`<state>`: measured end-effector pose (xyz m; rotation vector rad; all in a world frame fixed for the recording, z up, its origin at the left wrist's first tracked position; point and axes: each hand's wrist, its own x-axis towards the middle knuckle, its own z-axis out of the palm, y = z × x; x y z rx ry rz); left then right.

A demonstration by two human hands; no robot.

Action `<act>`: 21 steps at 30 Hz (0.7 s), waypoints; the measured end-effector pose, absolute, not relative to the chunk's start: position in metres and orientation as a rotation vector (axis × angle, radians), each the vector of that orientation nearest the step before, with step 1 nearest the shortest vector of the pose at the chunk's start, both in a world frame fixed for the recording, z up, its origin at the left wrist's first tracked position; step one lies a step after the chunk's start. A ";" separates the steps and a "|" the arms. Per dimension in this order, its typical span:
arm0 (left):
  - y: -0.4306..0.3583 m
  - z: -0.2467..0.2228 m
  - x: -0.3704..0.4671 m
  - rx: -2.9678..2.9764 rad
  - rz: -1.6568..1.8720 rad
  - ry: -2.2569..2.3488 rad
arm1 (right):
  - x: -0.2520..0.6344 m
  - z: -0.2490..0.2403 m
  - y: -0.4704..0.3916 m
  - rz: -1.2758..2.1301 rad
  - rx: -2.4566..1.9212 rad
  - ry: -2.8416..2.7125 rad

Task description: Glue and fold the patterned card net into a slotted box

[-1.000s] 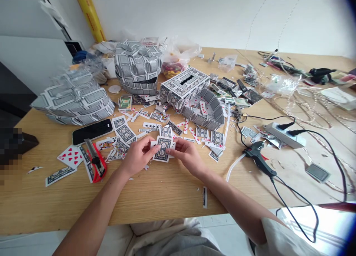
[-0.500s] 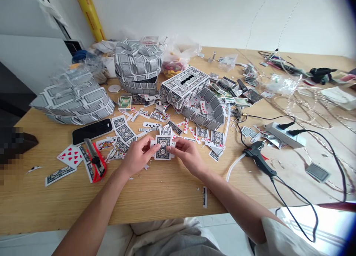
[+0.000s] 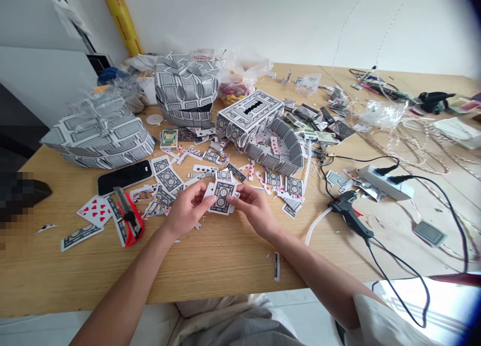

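Between my two hands is a small group of overlapping playing cards, the top one showing its dark patterned back. My left hand pinches their left side, thumb on top. On the right side, my right hand grips the cards with thumb and fingers; a corner marked 7 sticks out there. Cut and whole cards lie scattered just beyond my hands. Left of them, a red utility knife rests on the table beside a black phone.
Behind stand woven card baskets, a card-covered box and an open card tray. A glue gun lies at right, near a white power strip with black cords. The table's front edge is close to me.
The top card has turned, now tilted clockwise over the cards beneath it. Both hands stay nearly in place, still gripping the cards.
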<state>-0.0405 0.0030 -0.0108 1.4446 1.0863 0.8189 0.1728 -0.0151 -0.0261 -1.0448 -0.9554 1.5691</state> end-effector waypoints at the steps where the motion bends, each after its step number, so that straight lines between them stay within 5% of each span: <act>1: 0.003 -0.010 -0.040 1.454 0.832 1.102 | 0.172 -0.025 -0.015 1.592 -1.040 -0.969; 21: 0.004 -0.020 -0.044 1.463 0.665 1.043 | 0.174 -0.026 -0.015 1.547 -1.048 -0.990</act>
